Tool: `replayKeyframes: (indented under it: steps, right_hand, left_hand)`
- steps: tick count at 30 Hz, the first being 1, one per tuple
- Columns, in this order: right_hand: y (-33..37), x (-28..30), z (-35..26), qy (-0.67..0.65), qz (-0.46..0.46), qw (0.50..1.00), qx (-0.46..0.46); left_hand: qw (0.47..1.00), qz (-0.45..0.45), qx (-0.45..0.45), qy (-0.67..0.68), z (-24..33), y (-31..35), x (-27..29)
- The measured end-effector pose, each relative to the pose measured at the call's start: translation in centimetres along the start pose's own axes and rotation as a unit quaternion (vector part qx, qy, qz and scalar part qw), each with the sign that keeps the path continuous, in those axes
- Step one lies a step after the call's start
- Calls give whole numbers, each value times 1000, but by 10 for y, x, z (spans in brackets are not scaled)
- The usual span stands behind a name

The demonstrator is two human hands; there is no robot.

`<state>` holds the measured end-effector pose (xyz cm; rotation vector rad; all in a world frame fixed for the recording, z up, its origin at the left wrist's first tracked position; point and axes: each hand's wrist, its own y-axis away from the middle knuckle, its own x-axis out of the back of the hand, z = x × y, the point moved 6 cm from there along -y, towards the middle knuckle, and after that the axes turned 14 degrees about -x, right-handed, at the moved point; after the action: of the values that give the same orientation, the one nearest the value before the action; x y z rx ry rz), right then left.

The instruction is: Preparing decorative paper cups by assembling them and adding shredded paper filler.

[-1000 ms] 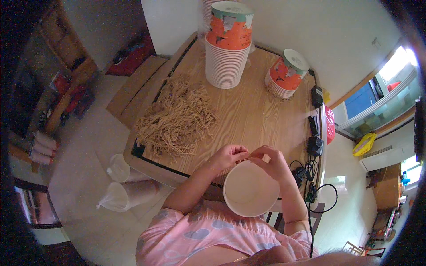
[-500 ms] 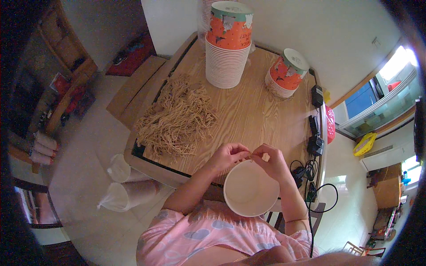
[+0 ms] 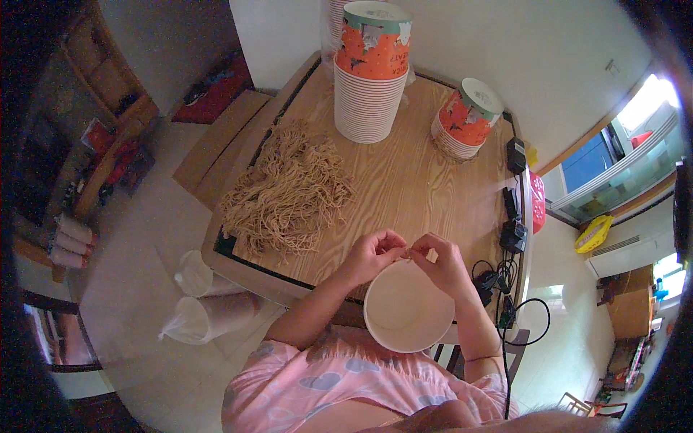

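I see my left hand (image 3: 372, 254) and right hand (image 3: 439, 260) meeting over the white paper bowl (image 3: 408, 309) at the surface (image 3: 419, 187) edge, fingers pinched on a thin, brittle-looking noodle strand (image 3: 408, 252); I'd grip it lightly near the ends.

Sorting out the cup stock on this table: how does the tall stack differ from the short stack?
The tall stack holds many more cups than the short stack. The tall stack stands upright at the table's far edge; the short stack leans and sits to the right, near the black adapters. Both show white nested rims below an orange printed top cup, with that cup's base facing up.
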<state>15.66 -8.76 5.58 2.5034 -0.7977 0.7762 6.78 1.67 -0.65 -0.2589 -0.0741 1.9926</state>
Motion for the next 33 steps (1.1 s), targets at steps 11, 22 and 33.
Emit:
replayKeyframes:
  steps: [11, 22, 33]
  right_hand:
    - [-1, 0, 1, 3, 0, 1000, -10]
    - [-3, -2, 2, 12, 3, 1000, 12]
    - [-2, -2, -1, -4, 8, 1000, 13]
  left_hand:
    - [995, -6, -41, -87, 9, 0, 1]
    - [995, -3, -73, -74, 12, -1, 0]
    - [995, 8, -66, -68, 14, 0, 3]
